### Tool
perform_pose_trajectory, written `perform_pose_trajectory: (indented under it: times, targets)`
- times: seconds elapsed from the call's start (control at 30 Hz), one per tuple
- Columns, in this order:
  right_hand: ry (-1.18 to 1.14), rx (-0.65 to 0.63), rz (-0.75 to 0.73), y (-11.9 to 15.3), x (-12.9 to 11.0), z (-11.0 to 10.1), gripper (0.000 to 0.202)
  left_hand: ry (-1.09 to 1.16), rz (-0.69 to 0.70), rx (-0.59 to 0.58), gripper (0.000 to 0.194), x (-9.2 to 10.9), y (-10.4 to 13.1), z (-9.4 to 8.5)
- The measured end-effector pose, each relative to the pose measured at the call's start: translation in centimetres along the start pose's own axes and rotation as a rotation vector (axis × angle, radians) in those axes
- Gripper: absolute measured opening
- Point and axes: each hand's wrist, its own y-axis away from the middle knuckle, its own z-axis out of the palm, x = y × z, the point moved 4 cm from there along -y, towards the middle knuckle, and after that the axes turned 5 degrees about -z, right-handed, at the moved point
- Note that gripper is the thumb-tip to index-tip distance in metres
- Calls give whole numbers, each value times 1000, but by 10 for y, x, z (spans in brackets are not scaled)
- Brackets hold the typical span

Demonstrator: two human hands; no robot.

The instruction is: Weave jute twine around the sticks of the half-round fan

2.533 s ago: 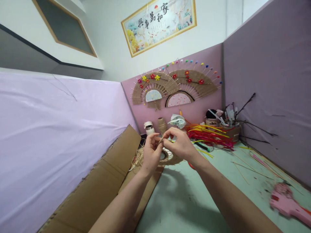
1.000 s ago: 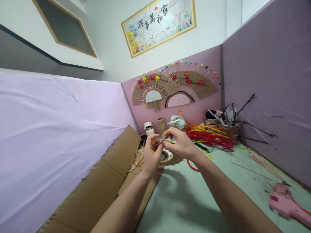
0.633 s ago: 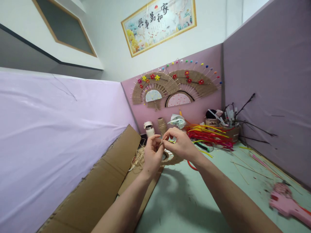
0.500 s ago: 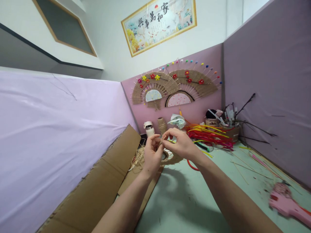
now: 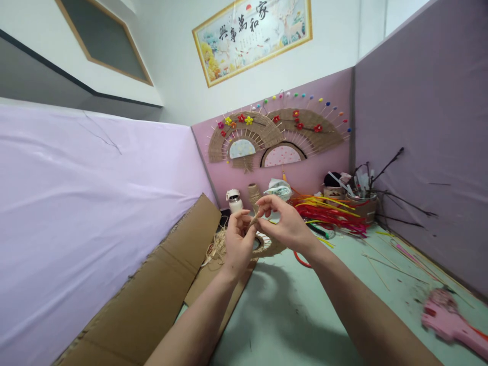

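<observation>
My left hand [image 5: 238, 245] and my right hand [image 5: 285, 224] meet above the table, each pinching a small piece of tan twine [image 5: 254, 220] between thumb and fingers. Just below them lies a woven twine fan piece [image 5: 272, 247] with pale sticks around a round opening, partly hidden by my hands. Loose raffia-like strands [image 5: 218, 246] lie to the left of my left hand. A spool of twine [image 5: 253, 193] stands behind my hands, beside a white bottle [image 5: 234, 202].
Brown cardboard [image 5: 152, 284] leans along the left. Red and yellow pipe cleaners [image 5: 330, 213] lie behind right, near a pot [image 5: 362, 207] with twigs. A pink glue gun [image 5: 450, 317] lies at the right. Two decorated fans [image 5: 244, 127] hang on the back panel.
My right hand's fingers have lifted and spread slightly, and more of the twine shows between my hands. The view has shifted a little.
</observation>
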Motion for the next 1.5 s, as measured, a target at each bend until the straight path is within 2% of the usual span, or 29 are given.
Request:
perform_pose_trajectory:
  times: [0.4, 0.67, 0.9, 1.17, 1.27, 1.37, 1.43, 1.5]
  targets:
    - [-11, -7, 65, 2, 7, 7, 36, 9, -10, 3, 29, 0, 3, 0]
    - [20, 12, 17, 2, 7, -1, 48, 5, -22, 13, 28, 3, 2, 1]
    - [-13, -36, 35, 1, 8, 2, 38, 2, -10, 11, 28, 1, 3, -1]
    - [-4, -58, 69, 2, 5, 2, 39, -8, -14, 2, 29, 2, 5, 1]
    - [-15, -47, 69, 2, 7, -1, 40, -133, 1, -57, 44, 7, 6, -5]
    - [-2, -46, 73, 2, 7, -4, 39, -423, 9, -118, 68, 6, 9, -18]
    - [18, -55, 78, 4, 6, -6, 38, -566, -21, -167, 58, -4, 10, -26]
    - [39, -81, 83, 8, 3, -11, 36, -616, -47, -244, 35, -18, 14, -30]
